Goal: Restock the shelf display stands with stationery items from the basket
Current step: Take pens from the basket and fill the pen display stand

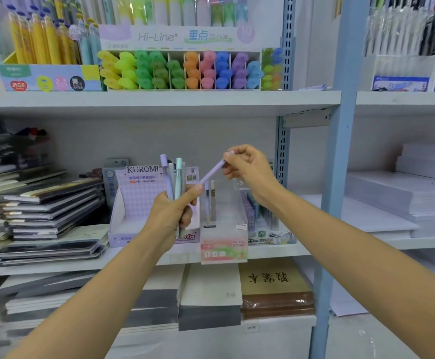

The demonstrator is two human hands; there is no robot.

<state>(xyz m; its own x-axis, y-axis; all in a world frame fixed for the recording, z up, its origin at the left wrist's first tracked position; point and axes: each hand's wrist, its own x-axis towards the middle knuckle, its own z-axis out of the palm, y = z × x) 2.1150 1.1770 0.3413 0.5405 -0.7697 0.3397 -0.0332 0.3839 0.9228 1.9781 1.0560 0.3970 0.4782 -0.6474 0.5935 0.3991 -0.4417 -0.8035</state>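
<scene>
1. A white shelving unit with a blue upright (340, 141) is faced; on its upper shelf (159, 99) a highlighter display (182, 71) is set out in graded colours
2. On the middle shelf (273, 251) a stack of notebooks (50, 203) is laid at the left and reams of white paper (405, 193) at the right; between them a Kuromi box (138, 203) and a clear display stand (224, 229) are placed side by side
3. Two pens (210, 200) are stood upright inside the clear display stand
4. A bundle of pens (174, 177) is held upright in the left hand (172, 216), whose fingers (193, 195) are curled round it in front of the Kuromi box
5. A lilac pen (212, 172) is pinched near its upper end between the thumb and fingers (233, 161) of the right hand (250, 169), and is slanted down to the left above the clear display stand; its lower tip seems to meet the left thumb, though contact cannot be judged with certainty
</scene>
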